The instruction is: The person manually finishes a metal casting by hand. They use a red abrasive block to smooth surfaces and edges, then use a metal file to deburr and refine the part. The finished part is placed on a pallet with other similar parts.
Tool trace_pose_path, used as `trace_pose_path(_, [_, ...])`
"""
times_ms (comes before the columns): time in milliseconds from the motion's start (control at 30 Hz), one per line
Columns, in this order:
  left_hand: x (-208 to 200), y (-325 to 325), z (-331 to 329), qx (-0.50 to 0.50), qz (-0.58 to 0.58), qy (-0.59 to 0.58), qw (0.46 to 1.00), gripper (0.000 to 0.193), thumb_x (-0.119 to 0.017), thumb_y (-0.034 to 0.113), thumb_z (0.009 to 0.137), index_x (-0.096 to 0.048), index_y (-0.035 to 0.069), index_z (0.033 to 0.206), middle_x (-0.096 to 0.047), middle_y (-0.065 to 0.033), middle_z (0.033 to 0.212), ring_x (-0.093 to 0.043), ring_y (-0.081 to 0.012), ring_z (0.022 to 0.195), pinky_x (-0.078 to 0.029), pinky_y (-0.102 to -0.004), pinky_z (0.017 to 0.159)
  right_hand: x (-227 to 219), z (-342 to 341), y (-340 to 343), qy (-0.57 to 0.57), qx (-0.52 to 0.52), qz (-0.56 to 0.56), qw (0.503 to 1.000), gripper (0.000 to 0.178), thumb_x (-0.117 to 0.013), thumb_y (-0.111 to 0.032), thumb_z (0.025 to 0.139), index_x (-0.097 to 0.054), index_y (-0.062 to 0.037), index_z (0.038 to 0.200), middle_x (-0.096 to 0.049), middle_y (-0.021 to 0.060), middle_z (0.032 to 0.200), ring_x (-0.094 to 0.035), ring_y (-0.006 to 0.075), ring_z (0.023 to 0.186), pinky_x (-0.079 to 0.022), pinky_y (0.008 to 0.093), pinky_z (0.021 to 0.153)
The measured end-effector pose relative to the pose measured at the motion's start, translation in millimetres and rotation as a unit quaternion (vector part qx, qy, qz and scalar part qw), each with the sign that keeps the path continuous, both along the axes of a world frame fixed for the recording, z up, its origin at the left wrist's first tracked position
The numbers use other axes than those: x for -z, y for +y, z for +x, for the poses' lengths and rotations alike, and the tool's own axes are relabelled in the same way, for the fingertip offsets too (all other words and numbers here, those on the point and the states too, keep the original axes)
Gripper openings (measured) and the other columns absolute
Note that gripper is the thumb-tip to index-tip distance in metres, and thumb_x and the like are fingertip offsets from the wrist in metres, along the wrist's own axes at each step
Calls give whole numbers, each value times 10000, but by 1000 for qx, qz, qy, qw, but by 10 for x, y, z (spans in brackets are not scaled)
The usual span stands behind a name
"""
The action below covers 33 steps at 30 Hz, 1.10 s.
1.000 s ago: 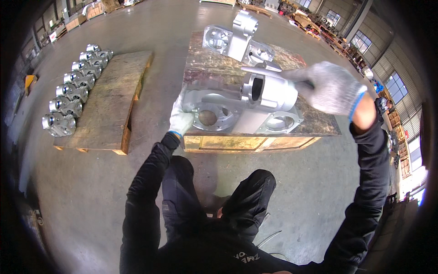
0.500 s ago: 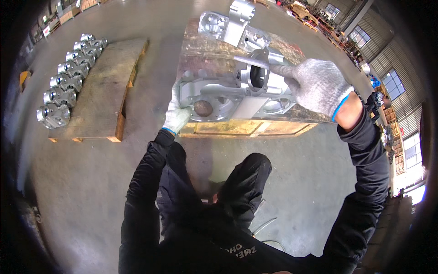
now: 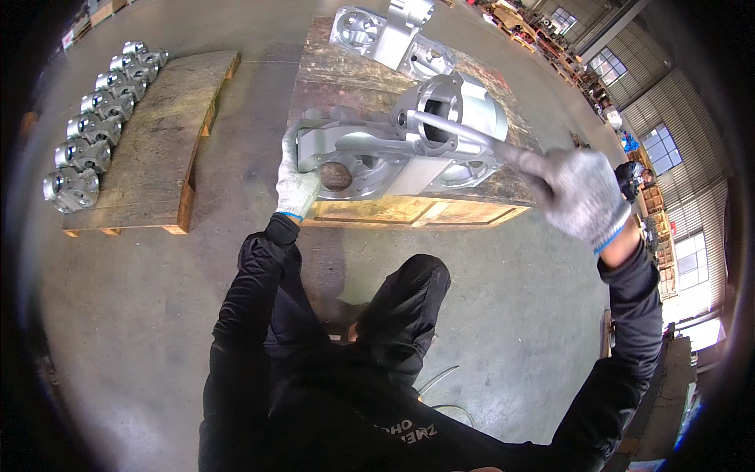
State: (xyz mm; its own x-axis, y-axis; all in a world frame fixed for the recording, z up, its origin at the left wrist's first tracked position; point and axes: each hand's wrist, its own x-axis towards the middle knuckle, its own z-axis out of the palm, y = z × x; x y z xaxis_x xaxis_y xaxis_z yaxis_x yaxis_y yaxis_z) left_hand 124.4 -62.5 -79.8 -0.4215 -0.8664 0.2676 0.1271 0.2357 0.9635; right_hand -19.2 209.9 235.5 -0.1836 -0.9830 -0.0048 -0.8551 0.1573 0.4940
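A large silver metal casting (image 3: 393, 153) lies on a worn wooden pallet (image 3: 370, 211) in front of me. My left hand (image 3: 297, 182), in a white knit glove, grips the casting's near left end. My right hand (image 3: 580, 197), in a grey knit glove, is closed around a long metal rod (image 3: 464, 139). The rod's far end reaches into the round opening of the casting's cylindrical part (image 3: 460, 110).
A second silver casting (image 3: 389, 35) rests at the far end of the same pallet. To the left, a lower wooden pallet (image 3: 157, 149) carries a row of several small shiny metal parts (image 3: 94, 126). Bare concrete floor surrounds both pallets. Racks and windows line the right side.
My right hand has pulled back to the right and down, drawing the rod out along the casting. My head has moved closer. The left hand stays on the casting's end.
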Motion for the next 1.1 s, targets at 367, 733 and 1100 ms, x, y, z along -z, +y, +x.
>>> trace_pose_path(367, [73, 127, -26, -10, -46, 81, 996, 987, -472, -252, 765, -383, 230, 1622, -595, -127, 1448, -586, -232, 1316, -465, -314, 1104, 88, -167, 108, -101, -40, -40, 993, 510, -723, -124, 929, -693, -313, 1402, -676, 126, 711, -676, 248, 578, -531, 415, 537])
trace_pose_path(733, [88, 1068, -310, -58, -43, 247, 966, 1005, -551, -203, 741, -274, 88, 1663, -465, -155, 1531, -462, -315, 1451, -411, -480, 1211, 717, -1160, 457, -23, -173, -138, 975, 693, -713, -147, 896, -576, -411, 1522, -569, 45, 717, -564, 201, 505, -466, 360, 470])
trace_pose_path(1100, [106, 748, -387, -57, -52, 140, 987, 997, -486, -204, 735, -330, 157, 1651, -516, -184, 1513, -507, -299, 1394, -395, -397, 1187, 1071, -1165, 763, 45, -116, -176, 976, 656, -661, -194, 968, -511, -404, 1572, -597, 66, 824, -589, 199, 555, -493, 345, 468])
